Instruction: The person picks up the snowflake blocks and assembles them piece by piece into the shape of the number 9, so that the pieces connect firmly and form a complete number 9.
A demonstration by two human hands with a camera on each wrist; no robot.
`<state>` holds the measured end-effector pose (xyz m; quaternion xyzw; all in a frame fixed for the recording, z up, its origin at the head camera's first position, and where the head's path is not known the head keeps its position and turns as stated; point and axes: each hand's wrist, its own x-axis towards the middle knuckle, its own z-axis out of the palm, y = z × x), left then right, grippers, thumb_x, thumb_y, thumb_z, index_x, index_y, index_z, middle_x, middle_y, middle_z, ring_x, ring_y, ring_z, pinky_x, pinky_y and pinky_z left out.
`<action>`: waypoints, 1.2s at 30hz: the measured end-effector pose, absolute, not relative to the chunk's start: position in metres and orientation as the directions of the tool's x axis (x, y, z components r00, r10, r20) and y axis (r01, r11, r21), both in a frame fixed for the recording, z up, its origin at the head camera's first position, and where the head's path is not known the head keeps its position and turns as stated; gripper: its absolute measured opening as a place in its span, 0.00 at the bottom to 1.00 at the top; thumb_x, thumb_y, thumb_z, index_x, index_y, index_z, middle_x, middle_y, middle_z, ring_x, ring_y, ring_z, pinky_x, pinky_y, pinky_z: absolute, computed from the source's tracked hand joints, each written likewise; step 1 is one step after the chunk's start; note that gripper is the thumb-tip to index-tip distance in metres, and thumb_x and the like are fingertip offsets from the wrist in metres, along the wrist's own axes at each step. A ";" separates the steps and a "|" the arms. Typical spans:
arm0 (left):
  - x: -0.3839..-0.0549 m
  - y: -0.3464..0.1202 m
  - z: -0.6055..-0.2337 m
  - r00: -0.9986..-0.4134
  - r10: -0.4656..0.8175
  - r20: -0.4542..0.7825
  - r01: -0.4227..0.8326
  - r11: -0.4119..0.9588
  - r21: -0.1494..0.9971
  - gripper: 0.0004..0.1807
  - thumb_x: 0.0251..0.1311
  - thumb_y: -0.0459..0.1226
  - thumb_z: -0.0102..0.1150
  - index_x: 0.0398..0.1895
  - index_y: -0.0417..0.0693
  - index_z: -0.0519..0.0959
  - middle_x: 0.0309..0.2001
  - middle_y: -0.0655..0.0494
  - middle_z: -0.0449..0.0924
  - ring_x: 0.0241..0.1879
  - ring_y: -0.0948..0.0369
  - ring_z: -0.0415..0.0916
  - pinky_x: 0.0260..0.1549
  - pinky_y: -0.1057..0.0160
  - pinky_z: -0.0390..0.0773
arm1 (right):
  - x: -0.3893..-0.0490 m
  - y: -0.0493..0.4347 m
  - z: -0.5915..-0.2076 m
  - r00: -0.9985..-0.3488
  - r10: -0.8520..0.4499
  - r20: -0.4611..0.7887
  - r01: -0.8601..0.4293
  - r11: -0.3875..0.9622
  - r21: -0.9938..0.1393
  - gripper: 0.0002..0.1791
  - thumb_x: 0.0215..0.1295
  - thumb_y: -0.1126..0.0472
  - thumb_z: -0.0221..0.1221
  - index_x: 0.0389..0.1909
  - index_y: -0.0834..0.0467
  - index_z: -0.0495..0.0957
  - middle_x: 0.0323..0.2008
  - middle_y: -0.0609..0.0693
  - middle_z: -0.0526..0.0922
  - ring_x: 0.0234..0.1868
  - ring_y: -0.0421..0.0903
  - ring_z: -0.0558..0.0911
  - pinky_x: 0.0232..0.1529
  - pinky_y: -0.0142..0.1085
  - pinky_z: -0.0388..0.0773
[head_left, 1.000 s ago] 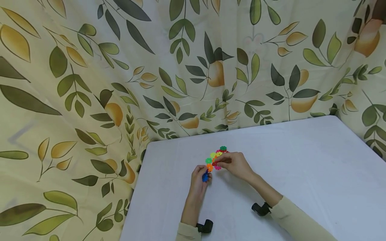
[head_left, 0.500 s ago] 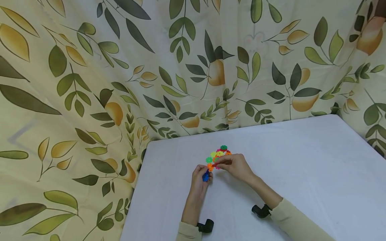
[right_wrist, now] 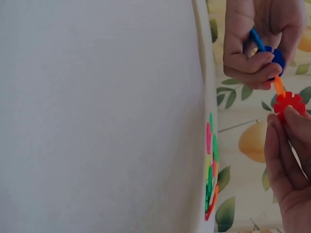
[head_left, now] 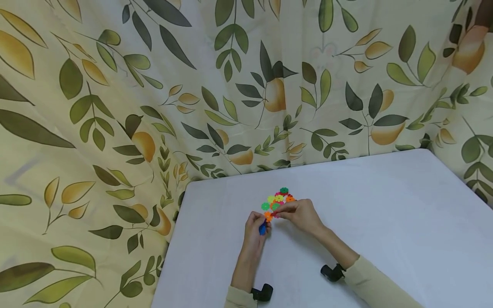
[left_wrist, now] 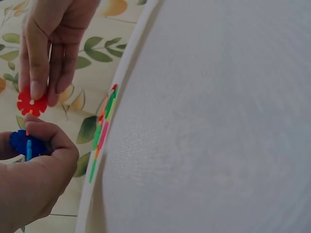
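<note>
My left hand (head_left: 254,229) grips a dark blue notched plastic disc (right_wrist: 277,60), with a lighter blue disc (left_wrist: 29,149) seen edge-on beside it. An orange notched disc (head_left: 268,217) extends from the blue discs, edge-on in both wrist views. Between its thumb and fingers my right hand (head_left: 302,216) pinches a red notched disc (left_wrist: 32,104). The red disc's edge meets the orange one; how deep their notches interlock cannot be seen. Part of the blue disc is hidden by the left fingers.
Several loose notched discs, among them a dark green disc (head_left: 284,190), a light green disc (head_left: 265,206) and a yellow disc (head_left: 279,198), lie just beyond the hands on the white-covered table (head_left: 366,205). A leaf-patterned curtain (head_left: 250,85) hangs behind the table and on its left.
My right hand has lowered slightly, with the red disc against the orange one, and more loose discs show behind it. The left hand stays nearly still, its grip unchanged.
</note>
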<state>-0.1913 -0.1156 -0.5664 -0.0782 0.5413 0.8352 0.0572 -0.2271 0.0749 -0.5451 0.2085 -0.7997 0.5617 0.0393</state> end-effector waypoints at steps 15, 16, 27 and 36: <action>-0.189 -0.118 -0.567 -0.981 0.050 -0.190 -0.192 -0.441 0.877 0.05 0.77 0.32 0.48 0.39 0.47 0.68 0.39 0.50 0.70 0.35 0.60 0.73 0.36 0.69 0.76 | -0.234 0.077 -0.551 -0.891 -0.333 0.307 -0.390 0.220 -0.894 0.07 0.56 0.69 0.76 0.34 0.54 0.92 0.31 0.44 0.91 0.34 0.40 0.90 0.35 0.34 0.86; -0.189 -0.118 -0.567 -0.981 0.055 -0.188 -0.192 -0.445 0.875 0.05 0.77 0.32 0.48 0.39 0.46 0.68 0.39 0.50 0.70 0.35 0.60 0.73 0.36 0.69 0.76 | -0.234 0.077 -0.552 -0.890 -0.334 0.309 -0.393 0.220 -0.893 0.07 0.56 0.69 0.76 0.34 0.55 0.92 0.30 0.44 0.91 0.34 0.40 0.90 0.35 0.34 0.86; -0.188 -0.121 -0.567 -0.981 0.066 -0.181 -0.191 -0.418 0.888 0.05 0.78 0.33 0.47 0.39 0.47 0.69 0.38 0.51 0.70 0.35 0.59 0.73 0.36 0.67 0.75 | -0.235 0.074 -0.550 -0.870 -0.369 0.327 -0.422 0.214 -0.881 0.07 0.56 0.69 0.76 0.35 0.57 0.92 0.31 0.48 0.91 0.34 0.43 0.90 0.35 0.32 0.86; -0.194 -0.124 -0.566 -0.986 0.005 -0.169 -0.160 -0.347 0.924 0.04 0.79 0.35 0.49 0.43 0.44 0.71 0.42 0.52 0.71 0.41 0.57 0.75 0.44 0.65 0.77 | -0.245 0.076 -0.540 -0.877 -0.386 0.287 -0.406 0.273 -0.872 0.12 0.56 0.71 0.75 0.41 0.59 0.91 0.36 0.51 0.91 0.37 0.46 0.91 0.38 0.31 0.85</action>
